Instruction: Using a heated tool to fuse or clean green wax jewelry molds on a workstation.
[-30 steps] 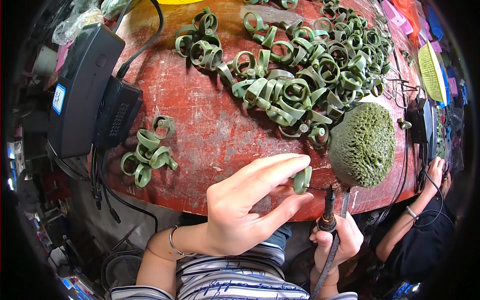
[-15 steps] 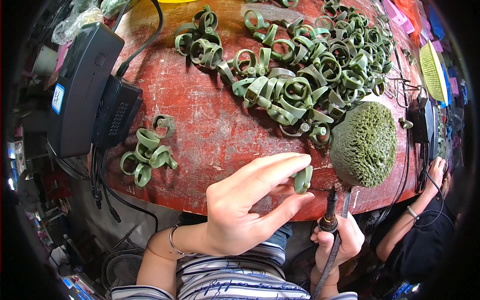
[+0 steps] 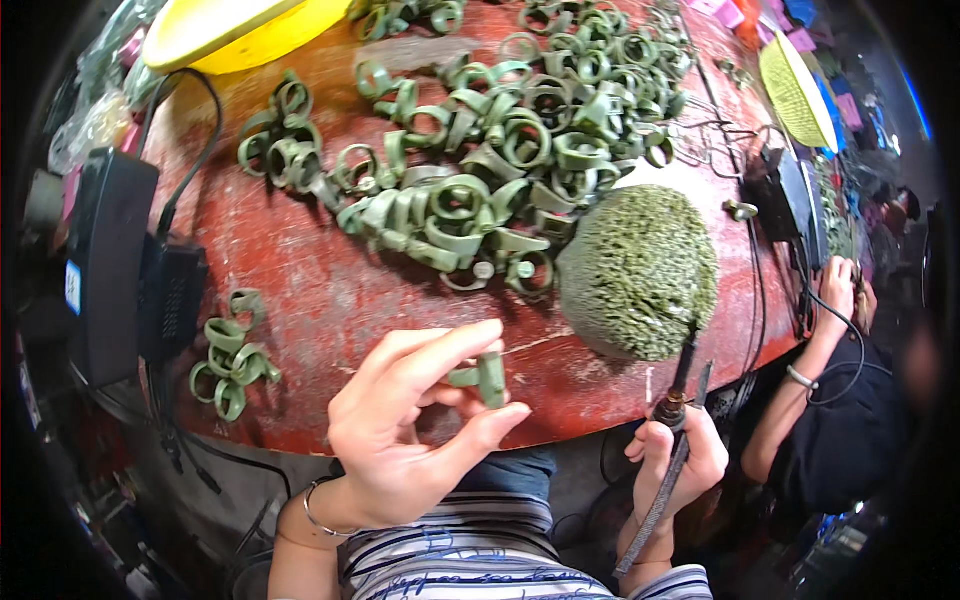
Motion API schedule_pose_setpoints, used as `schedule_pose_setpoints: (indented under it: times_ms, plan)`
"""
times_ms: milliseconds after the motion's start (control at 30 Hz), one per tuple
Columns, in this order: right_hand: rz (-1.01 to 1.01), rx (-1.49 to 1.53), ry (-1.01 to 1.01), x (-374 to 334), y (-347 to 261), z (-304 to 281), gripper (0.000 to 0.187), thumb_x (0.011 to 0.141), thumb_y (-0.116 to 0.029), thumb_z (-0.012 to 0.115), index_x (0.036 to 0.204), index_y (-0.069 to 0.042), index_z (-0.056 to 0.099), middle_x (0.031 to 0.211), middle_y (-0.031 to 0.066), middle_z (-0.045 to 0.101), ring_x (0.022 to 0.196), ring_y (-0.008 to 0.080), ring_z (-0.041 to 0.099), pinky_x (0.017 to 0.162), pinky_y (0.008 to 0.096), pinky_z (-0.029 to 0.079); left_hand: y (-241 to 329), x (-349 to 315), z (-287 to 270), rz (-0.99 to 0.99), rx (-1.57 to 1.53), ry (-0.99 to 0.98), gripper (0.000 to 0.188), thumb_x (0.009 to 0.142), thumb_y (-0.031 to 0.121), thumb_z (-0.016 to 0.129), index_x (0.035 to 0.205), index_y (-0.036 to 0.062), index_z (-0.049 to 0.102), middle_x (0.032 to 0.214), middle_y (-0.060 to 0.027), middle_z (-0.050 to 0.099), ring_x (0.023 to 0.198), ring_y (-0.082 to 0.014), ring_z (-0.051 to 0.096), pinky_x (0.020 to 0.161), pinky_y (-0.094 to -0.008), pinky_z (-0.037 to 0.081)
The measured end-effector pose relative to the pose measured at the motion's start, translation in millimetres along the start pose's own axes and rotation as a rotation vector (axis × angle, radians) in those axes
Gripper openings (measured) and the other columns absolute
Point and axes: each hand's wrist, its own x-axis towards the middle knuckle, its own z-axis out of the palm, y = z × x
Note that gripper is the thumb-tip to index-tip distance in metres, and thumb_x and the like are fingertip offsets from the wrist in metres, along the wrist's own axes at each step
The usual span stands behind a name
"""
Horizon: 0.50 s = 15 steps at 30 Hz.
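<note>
Between the thumb and fingers of my left hand (image 3: pixel 395 430) is a small green ring (image 3: pixel 491 380), held over the front edge of the red table. My right hand (image 3: pixel 692 462) grips a soldering-iron-like tool (image 3: pixel 680 385) with a dark tip and brass-coloured collar, together with a long flat metal file (image 3: pixel 650 515). The dark tip points up at the lower right side of a pitted green lump (image 3: pixel 640 270) and appears to touch it. A large pile of similar green rings (image 3: pixel 500 150) lies behind the lump, and a small cluster of rings (image 3: pixel 232 370) sits at the left.
Black boxy devices (image 3: pixel 112 260) with cables stand at the table's left edge. A yellow basin (image 3: pixel 240 45) is at the far left, a pale yellow basket (image 3: pixel 795 90) at the far right. Another black device (image 3: pixel 785 200) and a co-worker's arm (image 3: pixel 795 400) are on the right.
The view has swung to the right. The tool's tip has moved up from below the lump to its lower right side. My left hand, still holding the ring, is farther from the tool.
</note>
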Motion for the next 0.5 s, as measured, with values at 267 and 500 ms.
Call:
schedule_pose_setpoints:
  times_ms: [267,500]
  plan:
    - [0.039,-0.025,-0.048,0.0,2.0,-0.6,0.029,0.071,-0.016,0.079,0.083,0.003,0.06,0.066,0.0113,0.056,0.054,0.0234,0.054,0.052,0.0284,0.044,-3.1,0.2,-3.2,0.079,0.06,-0.036,0.039,0.066,-0.002,0.081,0.099,-0.0009,0.06,0.097,-0.0086,0.053,0.071,-0.0069,0.053,0.059,-0.0182,0.048]
    - [0.015,-0.019,-0.055,2.5,1.8,-0.7,0.028,0.071,-0.014,0.079,0.082,0.002,0.06,0.065,0.011,0.055,0.054,0.0231,0.053,0.051,0.0288,0.042,-6.8,-0.9,-3.4,0.099,0.031,-0.061,0.031,0.066,-0.006,0.08,0.086,-0.0005,0.057,0.095,-0.0096,0.052,0.072,-0.008,0.054,0.061,-0.0215,0.051]
